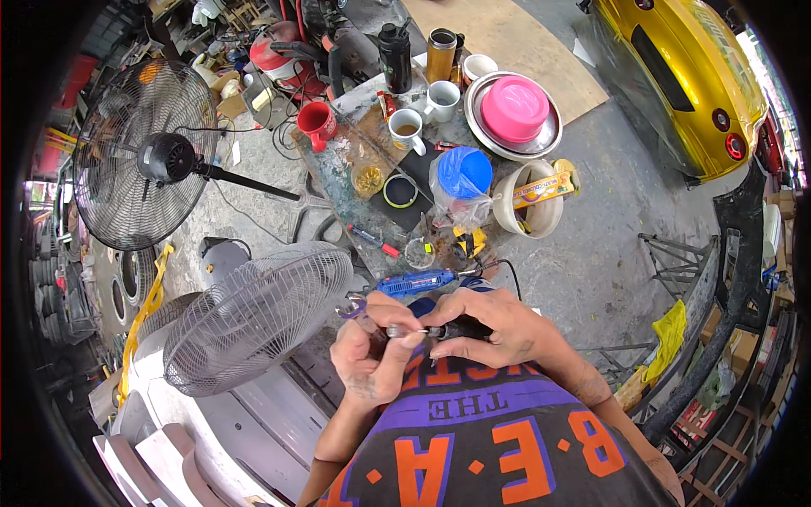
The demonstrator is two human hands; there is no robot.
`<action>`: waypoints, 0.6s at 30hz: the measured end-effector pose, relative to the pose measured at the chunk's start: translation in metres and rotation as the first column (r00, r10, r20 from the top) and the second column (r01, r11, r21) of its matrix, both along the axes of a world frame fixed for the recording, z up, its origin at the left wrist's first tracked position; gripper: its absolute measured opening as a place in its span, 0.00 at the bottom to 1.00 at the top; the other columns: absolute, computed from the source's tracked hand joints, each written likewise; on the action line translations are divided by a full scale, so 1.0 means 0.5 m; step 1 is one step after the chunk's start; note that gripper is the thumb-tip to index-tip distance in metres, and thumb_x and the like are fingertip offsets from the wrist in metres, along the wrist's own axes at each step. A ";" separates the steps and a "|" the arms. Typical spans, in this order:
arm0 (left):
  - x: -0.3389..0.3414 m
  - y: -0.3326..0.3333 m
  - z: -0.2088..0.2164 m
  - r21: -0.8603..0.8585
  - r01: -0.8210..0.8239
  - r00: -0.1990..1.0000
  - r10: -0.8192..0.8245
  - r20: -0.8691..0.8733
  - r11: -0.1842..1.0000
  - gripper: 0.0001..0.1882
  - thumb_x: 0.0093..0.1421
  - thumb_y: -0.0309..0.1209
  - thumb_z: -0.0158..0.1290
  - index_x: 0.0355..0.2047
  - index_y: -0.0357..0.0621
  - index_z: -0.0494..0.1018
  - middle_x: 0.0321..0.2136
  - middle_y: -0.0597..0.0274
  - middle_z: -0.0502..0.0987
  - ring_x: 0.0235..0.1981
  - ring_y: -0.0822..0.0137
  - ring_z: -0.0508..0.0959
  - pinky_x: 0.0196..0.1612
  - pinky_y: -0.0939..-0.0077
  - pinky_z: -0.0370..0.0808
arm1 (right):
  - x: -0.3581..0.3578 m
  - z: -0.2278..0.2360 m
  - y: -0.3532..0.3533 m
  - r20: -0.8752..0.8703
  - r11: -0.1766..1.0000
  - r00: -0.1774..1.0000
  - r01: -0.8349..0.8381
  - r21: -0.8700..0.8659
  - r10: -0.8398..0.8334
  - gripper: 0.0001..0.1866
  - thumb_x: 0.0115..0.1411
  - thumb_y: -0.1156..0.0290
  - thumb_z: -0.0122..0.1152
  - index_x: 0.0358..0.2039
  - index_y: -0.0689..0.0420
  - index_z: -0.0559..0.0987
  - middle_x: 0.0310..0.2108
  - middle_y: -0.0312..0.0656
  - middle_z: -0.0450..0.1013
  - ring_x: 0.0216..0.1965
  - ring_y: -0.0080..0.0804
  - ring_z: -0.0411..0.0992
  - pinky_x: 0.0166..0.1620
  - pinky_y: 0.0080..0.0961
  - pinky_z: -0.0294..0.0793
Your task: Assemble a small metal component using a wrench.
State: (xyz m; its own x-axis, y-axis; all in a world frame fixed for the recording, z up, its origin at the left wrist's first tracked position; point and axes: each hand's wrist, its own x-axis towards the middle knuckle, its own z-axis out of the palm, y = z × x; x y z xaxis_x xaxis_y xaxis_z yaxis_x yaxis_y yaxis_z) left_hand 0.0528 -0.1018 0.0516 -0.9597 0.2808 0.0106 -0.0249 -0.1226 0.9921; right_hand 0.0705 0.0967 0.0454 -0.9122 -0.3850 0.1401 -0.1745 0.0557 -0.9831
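In front of my chest, both hands meet. My left hand (370, 351) is closed, pinching a small grey cylindrical piece (395, 331). A dark purplish spanner (351, 307) with an open metal jaw sticks out past its fingers. My right hand (494, 328) wraps around a black handheld tool (460, 328), mostly covered by the fingers. From its end a thin metal shaft points at the left fingertips; whether it touches the grey piece I cannot tell. Just beyond the hands lies a blue rotary tool (416, 282) at the table's near edge.
The worn table (346, 190) carries mugs, a blue cup (465, 172) in plastic, a pink bowl (514, 109) on a metal basin, a white bucket (530, 203) and a red-tipped marker (372, 240). Two fans (258, 319) stand left. A yellow car body (688, 84) is at the far right.
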 end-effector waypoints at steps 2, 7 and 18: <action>-0.003 -0.002 -0.002 0.117 -0.123 0.992 0.121 0.023 0.986 0.07 0.55 0.24 0.60 0.30 0.35 0.73 0.27 0.57 0.75 0.27 0.71 0.71 0.31 0.80 0.66 | 0.001 -0.003 0.003 -0.013 1.000 1.000 0.023 0.000 -0.023 0.18 0.57 0.67 0.66 0.46 0.58 0.74 0.38 0.45 0.76 0.38 0.46 0.77 0.39 0.33 0.74; 0.001 -0.010 0.004 0.060 -0.053 0.998 0.055 -0.039 0.997 0.07 0.56 0.25 0.59 0.30 0.36 0.73 0.28 0.57 0.74 0.28 0.72 0.70 0.31 0.80 0.66 | 0.006 -0.001 0.018 0.046 0.992 0.998 -0.025 -0.125 0.031 0.19 0.55 0.67 0.69 0.45 0.58 0.75 0.35 0.42 0.77 0.34 0.37 0.78 0.36 0.28 0.74; -0.004 0.011 0.015 0.230 0.085 0.989 -0.110 0.100 0.969 0.10 0.54 0.16 0.58 0.35 0.35 0.71 0.33 0.49 0.77 0.32 0.70 0.77 0.34 0.80 0.72 | 0.019 -0.084 0.017 0.052 0.804 0.980 -0.126 -0.581 0.192 0.18 0.56 0.82 0.64 0.44 0.56 0.68 0.32 0.47 0.75 0.31 0.36 0.75 0.33 0.31 0.74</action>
State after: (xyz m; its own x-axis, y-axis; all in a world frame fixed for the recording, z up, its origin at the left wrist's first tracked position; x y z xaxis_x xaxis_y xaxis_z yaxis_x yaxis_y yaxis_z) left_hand 0.0507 -0.0962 0.0589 -0.9266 0.3756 -0.0212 -0.1566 -0.3338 0.9296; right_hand 0.0799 0.1051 0.0036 -0.8669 -0.4056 0.2899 -0.0275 -0.5417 -0.8401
